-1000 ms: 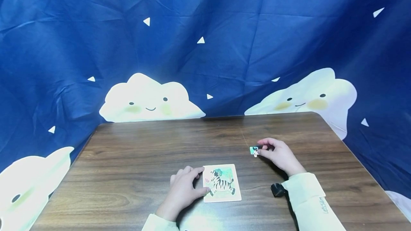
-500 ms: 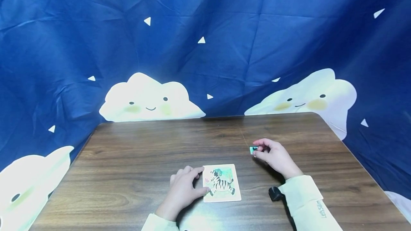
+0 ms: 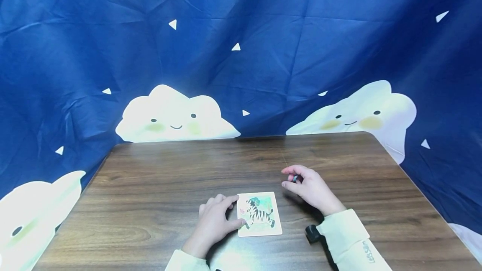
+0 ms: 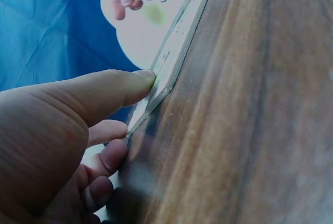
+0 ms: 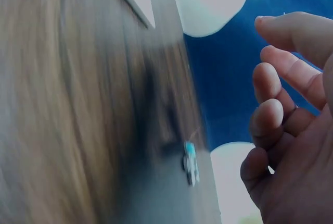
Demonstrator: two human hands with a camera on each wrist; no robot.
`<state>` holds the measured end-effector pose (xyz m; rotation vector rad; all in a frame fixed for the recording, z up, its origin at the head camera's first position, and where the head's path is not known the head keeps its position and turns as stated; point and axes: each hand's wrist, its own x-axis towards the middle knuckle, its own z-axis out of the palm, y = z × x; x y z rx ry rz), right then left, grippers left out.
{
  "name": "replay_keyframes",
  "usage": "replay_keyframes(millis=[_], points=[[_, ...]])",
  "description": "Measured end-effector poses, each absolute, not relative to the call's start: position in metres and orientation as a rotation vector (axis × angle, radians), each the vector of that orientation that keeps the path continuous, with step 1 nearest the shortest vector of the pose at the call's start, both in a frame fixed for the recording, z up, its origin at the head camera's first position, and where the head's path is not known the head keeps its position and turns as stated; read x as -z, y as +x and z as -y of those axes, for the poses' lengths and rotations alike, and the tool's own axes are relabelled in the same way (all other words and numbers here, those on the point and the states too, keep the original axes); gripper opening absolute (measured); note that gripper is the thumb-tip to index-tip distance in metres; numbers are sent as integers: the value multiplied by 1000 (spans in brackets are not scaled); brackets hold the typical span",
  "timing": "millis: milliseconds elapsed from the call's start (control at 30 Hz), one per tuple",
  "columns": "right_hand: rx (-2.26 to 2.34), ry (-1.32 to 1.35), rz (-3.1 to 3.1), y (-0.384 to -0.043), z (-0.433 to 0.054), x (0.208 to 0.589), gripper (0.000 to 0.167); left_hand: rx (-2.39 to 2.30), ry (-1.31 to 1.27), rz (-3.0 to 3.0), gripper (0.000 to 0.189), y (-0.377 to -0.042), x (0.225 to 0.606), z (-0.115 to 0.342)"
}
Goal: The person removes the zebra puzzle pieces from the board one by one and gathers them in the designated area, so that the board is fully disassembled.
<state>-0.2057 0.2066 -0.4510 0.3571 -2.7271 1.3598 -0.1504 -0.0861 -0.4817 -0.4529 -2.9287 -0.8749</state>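
Observation:
A square puzzle board (image 3: 260, 230) with a zebra picture lies flat on the table. My left hand (image 3: 215, 223) holds its left side, the thumb on the top face and the forefinger at the far left corner, as the left wrist view (image 4: 143, 81) also shows. My right hand (image 3: 312, 187) hovers beyond the board to the right, fingers loosely bent and nothing between them. Below it on the table lies a small teal, black and white puzzle piece (image 5: 191, 164). In the head view the fingers cover most of that piece (image 3: 295, 178).
The brown wood-grain table (image 3: 158, 187) extends around the board. Behind it hangs a blue curtain (image 3: 263, 62) with white clouds and triangles. A black wrist camera (image 3: 312, 234) sits under the right cuff, just over the table.
My right hand has moved left and a little nearer, passing over the small piece, which stays where it was. The left hand and the board have not moved.

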Motion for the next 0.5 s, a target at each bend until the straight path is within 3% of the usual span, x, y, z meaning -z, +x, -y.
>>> replay_keyframes(millis=[500], points=[[-1396,524,2775,-195,-166,451,26,849,-450,2936,64,-151,482,85]])
